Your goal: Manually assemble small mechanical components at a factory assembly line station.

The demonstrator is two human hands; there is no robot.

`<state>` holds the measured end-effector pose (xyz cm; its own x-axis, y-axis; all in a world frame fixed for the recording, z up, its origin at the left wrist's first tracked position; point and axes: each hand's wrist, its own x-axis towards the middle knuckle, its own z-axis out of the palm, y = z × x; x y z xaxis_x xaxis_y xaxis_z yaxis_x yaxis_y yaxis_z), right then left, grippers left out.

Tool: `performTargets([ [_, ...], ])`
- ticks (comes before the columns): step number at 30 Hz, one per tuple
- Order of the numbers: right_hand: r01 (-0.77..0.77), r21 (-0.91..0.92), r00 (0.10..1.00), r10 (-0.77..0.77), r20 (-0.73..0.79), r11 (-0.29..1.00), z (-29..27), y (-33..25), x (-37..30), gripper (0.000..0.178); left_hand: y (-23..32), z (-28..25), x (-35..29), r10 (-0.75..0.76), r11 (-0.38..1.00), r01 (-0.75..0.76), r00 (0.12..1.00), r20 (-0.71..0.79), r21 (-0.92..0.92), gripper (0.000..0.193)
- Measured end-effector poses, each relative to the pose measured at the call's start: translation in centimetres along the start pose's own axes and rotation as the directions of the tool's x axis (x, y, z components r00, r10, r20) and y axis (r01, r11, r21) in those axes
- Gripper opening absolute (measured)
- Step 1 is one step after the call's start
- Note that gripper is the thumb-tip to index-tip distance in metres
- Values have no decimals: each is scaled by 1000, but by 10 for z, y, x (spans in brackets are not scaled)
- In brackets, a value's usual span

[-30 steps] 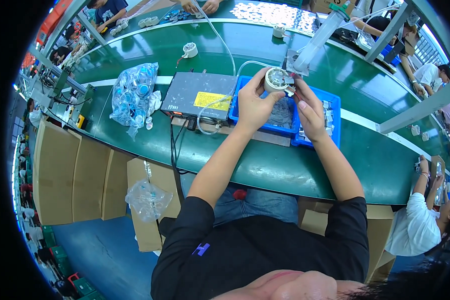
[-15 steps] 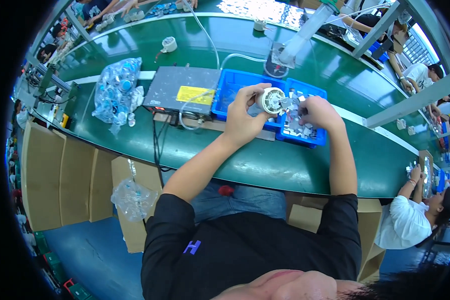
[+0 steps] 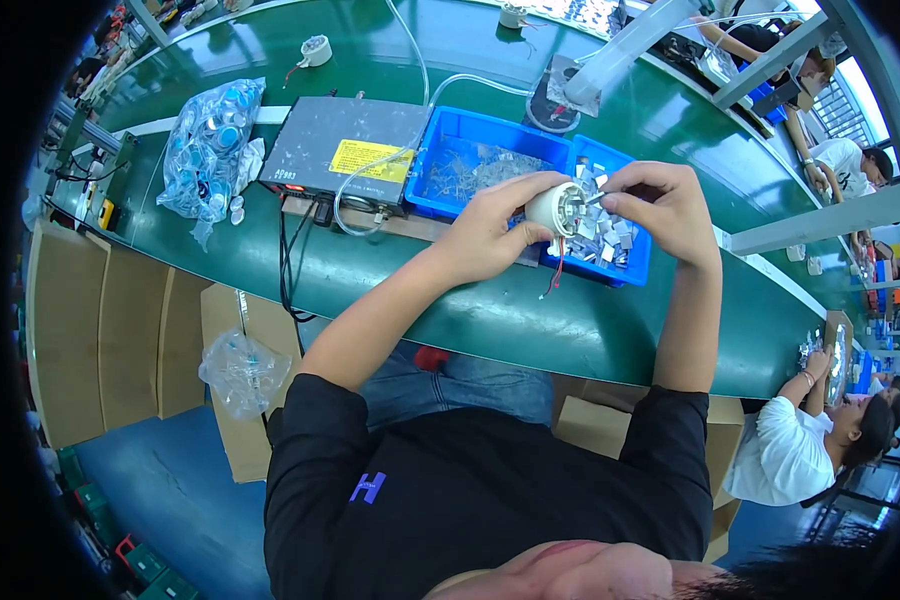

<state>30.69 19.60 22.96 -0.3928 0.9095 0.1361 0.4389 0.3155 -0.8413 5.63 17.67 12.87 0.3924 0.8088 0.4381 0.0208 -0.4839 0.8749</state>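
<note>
Left hand [image 3: 482,232] curled, gripping; right hand [image 3: 678,208] near, fingers [image 3: 638,178] pinched; forearms [image 3: 382,300] reaching forward.

We see a cup [image 3: 544,210], off-white and round, tipped on its side in our left grip [image 3: 492,228], with its open face turned to the right. Pale and grey metallic parts show inside it. Red wires [image 3: 557,272] hang from its lower side, their ends loose. In our right grip [image 3: 668,203] we pinch a small silvery piece [image 3: 595,198] right at that open face; whether the two touch, we cannot tell.
</note>
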Motion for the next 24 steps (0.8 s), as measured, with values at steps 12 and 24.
performTargets([
  [12,97,28,970,-100,223,995,9,2,2,16,2,-3,-3,66,998,-63,986,150,-30,63],
  [24,94,683,982,-180,55,725,40,17,13,28,1,10,0,-102,803,-29,978,-184,-596,65],
])
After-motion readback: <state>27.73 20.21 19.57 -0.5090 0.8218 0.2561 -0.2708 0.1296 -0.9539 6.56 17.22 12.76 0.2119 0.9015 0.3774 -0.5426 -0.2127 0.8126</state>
